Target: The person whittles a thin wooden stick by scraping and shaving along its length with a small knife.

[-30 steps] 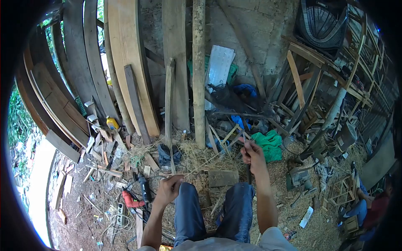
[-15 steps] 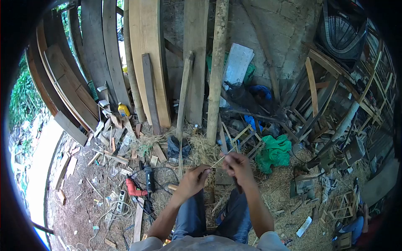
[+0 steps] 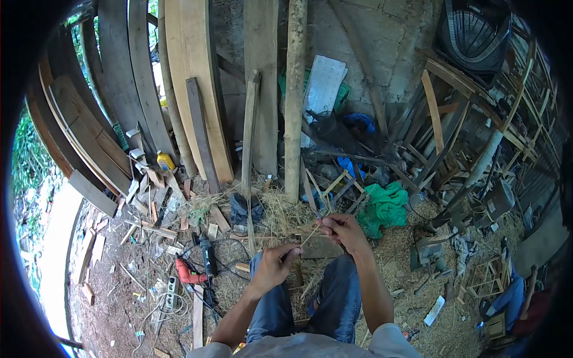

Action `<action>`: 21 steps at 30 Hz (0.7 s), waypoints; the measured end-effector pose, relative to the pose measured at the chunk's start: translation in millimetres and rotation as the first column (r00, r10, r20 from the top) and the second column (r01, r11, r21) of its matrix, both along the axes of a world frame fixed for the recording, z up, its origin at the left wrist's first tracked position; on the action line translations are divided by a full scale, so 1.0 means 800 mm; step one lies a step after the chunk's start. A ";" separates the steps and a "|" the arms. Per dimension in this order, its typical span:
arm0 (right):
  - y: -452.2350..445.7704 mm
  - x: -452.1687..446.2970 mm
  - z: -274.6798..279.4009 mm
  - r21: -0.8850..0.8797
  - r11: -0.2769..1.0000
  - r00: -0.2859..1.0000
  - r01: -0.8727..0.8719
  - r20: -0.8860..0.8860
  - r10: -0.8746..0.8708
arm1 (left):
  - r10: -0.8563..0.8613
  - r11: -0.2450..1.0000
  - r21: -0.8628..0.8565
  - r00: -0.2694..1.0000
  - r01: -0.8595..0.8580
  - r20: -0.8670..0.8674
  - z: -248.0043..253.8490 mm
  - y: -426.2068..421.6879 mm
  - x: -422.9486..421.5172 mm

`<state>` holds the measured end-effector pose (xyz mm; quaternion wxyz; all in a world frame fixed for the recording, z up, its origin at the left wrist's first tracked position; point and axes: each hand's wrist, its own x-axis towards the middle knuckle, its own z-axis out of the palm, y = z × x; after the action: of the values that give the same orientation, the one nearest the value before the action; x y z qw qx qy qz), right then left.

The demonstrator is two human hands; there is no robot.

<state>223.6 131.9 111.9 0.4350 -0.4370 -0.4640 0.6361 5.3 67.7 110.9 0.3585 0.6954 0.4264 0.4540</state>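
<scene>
A thin, pale strip (image 3: pixel 309 235), like a sliver of wood or bamboo, stretches slantwise between my two hands above my knees. My left hand (image 3: pixel 276 267) pinches its lower left end between thumb and fingers. At the upper right end, my right hand (image 3: pixel 344 231) is closed with the fingers curled in around the strip. Whether the right palm hides anything more cannot be made out. Below the hands, a flat wooden block (image 3: pixel 322 248) lies on the shavings between my legs.
Left on the littered ground are a red power tool (image 3: pixel 190 271), a dark power tool (image 3: pixel 208 256) and a power strip (image 3: pixel 172 292) with tangled cords. Planks (image 3: pixel 186 89) lean on the wall. A green cloth (image 3: pixel 385 206) lies right; another person (image 3: pixel 512 298) sits at lower right.
My right hand has turned slightly and its fingers have shifted along the strip. The dark piece seen under its palm no longer shows. The camera view has swung slightly right.
</scene>
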 end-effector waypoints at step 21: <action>-0.028 -0.024 -0.013 0.108 0.989 0.995 0.096 0.025 -0.099 | -0.010 0.944 -0.329 0.999 0.022 0.036 -0.012 0.008 -0.015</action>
<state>204.2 109.4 101.3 0.4813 -0.4448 -0.4819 0.5816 -6.6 73.8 100.9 0.4803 0.6215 0.4843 0.3853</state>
